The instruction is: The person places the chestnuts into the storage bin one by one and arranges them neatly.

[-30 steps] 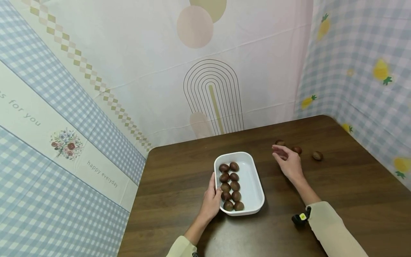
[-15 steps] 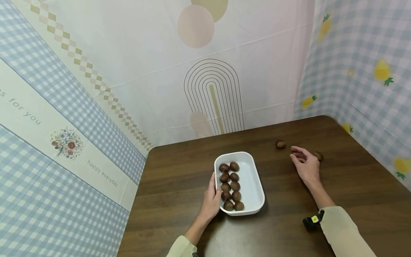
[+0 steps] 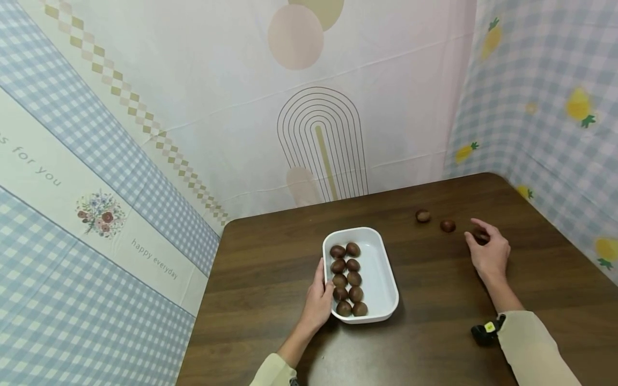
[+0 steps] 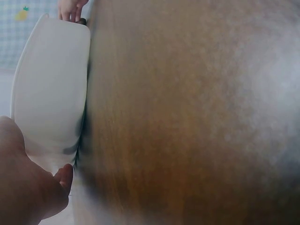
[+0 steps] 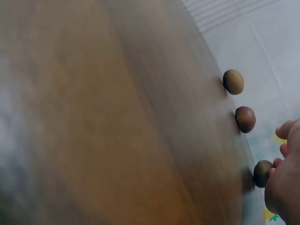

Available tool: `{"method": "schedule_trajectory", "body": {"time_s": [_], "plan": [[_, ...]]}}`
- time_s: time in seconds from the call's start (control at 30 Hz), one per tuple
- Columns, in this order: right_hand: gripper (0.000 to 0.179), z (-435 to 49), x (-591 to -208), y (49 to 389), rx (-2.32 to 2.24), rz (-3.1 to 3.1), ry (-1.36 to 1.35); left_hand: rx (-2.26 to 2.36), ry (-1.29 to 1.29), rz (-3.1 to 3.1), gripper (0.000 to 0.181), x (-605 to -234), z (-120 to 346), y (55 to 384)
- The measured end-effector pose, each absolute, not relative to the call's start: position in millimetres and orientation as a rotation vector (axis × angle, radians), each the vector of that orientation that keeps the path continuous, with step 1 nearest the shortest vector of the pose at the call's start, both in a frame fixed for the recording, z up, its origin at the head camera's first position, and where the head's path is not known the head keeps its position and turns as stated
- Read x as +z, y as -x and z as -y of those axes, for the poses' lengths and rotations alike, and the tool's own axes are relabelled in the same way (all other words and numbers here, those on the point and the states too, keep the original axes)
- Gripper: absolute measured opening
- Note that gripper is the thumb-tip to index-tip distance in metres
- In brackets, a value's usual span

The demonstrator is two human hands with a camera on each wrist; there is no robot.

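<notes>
A white rectangular dish (image 3: 379, 268) stands on the table with several brown chestnuts (image 3: 354, 278) in two columns along its left side. My left hand (image 3: 317, 303) holds the dish's left side, thumb by the rim; the left wrist view shows this hand (image 4: 28, 173) against the outer wall. My right hand (image 3: 490, 254) is at the rightmost loose chestnut (image 5: 263, 173), fingers and thumb bent and spread around it. That chestnut is mostly hidden by the hand in the head view. Two more loose chestnuts, a lighter-faced one (image 3: 422, 216) and a darker one (image 3: 447, 225), lie left of it.
The brown wooden table (image 3: 270, 257) has rounded back corners. A pale printed cloth (image 3: 410, 107) hangs behind it, and checked cloths hang at the left and right (image 3: 545, 123). A black wrist device (image 3: 484, 333) sits at the right sleeve.
My right hand has moved rightwards past the first two loose chestnuts to the third, leaving both on the table. The left hand and the dish have stayed in place.
</notes>
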State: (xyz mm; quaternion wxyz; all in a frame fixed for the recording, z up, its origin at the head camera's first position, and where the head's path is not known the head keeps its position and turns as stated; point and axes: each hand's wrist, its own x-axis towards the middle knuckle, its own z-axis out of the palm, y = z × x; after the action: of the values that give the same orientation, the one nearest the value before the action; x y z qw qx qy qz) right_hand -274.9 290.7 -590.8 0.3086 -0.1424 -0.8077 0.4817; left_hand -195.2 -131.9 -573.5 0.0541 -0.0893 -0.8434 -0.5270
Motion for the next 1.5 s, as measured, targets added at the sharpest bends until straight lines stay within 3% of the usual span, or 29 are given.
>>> {"method": "schedule_trajectory", "body": {"time_s": [1.5], "plan": [[0.039, -316, -597, 277, 1.238, 2.324, 0.499, -1.613, 0.269, 2.568, 0.068, -573, 133, 194]]}}
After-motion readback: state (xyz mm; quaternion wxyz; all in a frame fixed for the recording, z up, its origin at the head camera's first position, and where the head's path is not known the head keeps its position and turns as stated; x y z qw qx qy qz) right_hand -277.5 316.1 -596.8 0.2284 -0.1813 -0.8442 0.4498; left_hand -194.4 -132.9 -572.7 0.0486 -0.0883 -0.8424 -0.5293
